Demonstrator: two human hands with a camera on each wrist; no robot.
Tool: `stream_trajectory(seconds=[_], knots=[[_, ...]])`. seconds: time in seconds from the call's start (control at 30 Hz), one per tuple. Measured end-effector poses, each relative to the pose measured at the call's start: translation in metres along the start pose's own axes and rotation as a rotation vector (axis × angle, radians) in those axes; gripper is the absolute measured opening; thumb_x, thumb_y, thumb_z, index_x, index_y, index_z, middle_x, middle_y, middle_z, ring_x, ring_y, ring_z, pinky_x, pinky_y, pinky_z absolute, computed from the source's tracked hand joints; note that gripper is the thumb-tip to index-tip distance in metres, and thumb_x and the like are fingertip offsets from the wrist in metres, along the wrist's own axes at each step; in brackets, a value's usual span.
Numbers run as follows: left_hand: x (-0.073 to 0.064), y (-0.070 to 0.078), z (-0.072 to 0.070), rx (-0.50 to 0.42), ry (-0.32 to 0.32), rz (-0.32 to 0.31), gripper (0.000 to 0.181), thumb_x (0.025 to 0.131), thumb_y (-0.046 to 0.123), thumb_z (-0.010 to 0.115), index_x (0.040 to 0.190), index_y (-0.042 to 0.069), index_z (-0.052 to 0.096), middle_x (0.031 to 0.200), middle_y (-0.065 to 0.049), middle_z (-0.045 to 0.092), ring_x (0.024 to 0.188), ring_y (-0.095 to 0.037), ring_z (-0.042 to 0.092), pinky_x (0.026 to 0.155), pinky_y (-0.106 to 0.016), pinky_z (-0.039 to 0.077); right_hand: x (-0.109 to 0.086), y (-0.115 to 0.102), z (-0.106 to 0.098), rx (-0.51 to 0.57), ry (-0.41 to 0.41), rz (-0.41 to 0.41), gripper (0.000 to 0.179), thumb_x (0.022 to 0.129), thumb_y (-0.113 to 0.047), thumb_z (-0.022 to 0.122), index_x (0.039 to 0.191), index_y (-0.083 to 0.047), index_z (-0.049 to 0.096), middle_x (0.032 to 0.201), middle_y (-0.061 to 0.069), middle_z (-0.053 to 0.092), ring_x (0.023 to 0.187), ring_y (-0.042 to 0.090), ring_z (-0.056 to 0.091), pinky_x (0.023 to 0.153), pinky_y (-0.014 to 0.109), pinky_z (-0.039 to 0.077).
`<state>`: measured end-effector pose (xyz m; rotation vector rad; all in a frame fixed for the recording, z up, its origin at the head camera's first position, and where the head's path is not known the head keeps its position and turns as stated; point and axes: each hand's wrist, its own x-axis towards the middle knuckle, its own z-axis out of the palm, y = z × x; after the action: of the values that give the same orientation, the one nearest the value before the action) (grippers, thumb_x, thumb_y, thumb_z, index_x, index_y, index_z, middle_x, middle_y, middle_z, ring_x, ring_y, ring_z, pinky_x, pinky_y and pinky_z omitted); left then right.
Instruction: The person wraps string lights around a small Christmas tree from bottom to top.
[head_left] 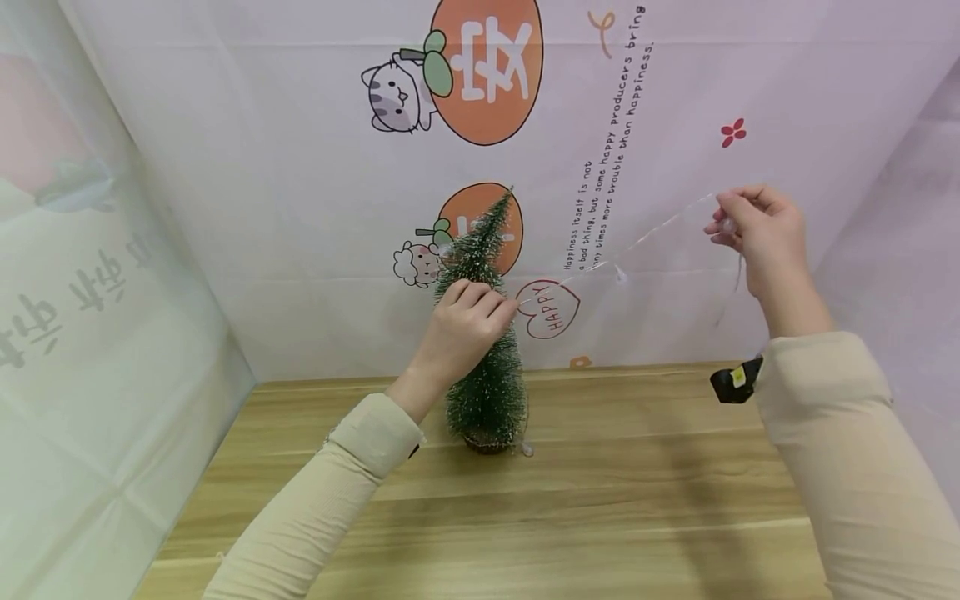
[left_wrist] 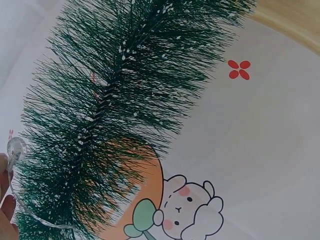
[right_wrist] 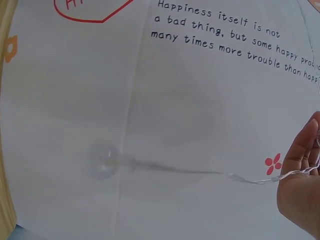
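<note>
Sleeves frame the head view: the left hand [head_left: 468, 312] pinches the light string [head_left: 645, 237] against the small tree [head_left: 486, 350] on the worktop [head_left: 600, 500], while the right hand [head_left: 753, 229] pinches its other end, raised well apart. Left wrist view: 1 bulb [left_wrist: 15, 148] beside the needles. Right wrist view: wire runs loose, so most wrapping seems left.

Bristly frosted tree [head_left: 486, 367], clear thin wire [head_left: 645, 237], matt wood-grain table [head_left: 600, 500]
</note>
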<state>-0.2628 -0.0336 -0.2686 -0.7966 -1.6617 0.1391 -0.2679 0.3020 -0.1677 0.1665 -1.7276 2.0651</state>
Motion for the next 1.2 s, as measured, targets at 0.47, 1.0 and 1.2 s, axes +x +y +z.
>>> stream_trajectory(seconds=[0.47, 1.0, 1.2], knots=[[-0.004, -0.001, 0.002, -0.011, 0.012, -0.022, 0.01, 0.088, 0.027, 0.069, 0.092, 0.019, 0.072, 0.091, 0.004, 0.07, 0.09, -0.014, 0.061, 0.086, -0.03, 0.047, 0.013, -0.028, 0.035, -0.039, 0.038, 0.065, 0.01, 0.084, -0.016, 0.072, 0.086, -0.011, 0.063, 0.069, -0.002, 0.061, 0.054, 0.009, 0.059, 0.053, 0.016, 0.051], [-0.016, -0.02, -0.006, -0.057, 0.175, -0.194, 0.027, 0.089, 0.025, 0.065, 0.113, 0.012, 0.064, 0.11, -0.007, 0.062, 0.098, -0.024, 0.056, 0.084, -0.037, 0.045, 0.012, -0.038, 0.077, -0.406, 0.061, 0.057, 0.01, 0.088, -0.026, 0.068, 0.078, -0.022, 0.069, 0.065, -0.015, 0.063, 0.056, 0.007, 0.04, 0.048, 0.018, 0.031], [-0.03, -0.03, -0.008, -0.056, 0.109, -0.299, 0.034, 0.096, 0.031, 0.052, 0.121, 0.009, 0.059, 0.113, -0.01, 0.063, 0.102, -0.025, 0.056, 0.088, -0.038, 0.046, 0.011, -0.04, 0.091, -0.441, 0.064, 0.055, 0.013, 0.086, -0.026, 0.07, 0.073, -0.026, 0.07, 0.078, -0.016, 0.062, 0.066, 0.006, 0.045, 0.058, 0.018, 0.037]])
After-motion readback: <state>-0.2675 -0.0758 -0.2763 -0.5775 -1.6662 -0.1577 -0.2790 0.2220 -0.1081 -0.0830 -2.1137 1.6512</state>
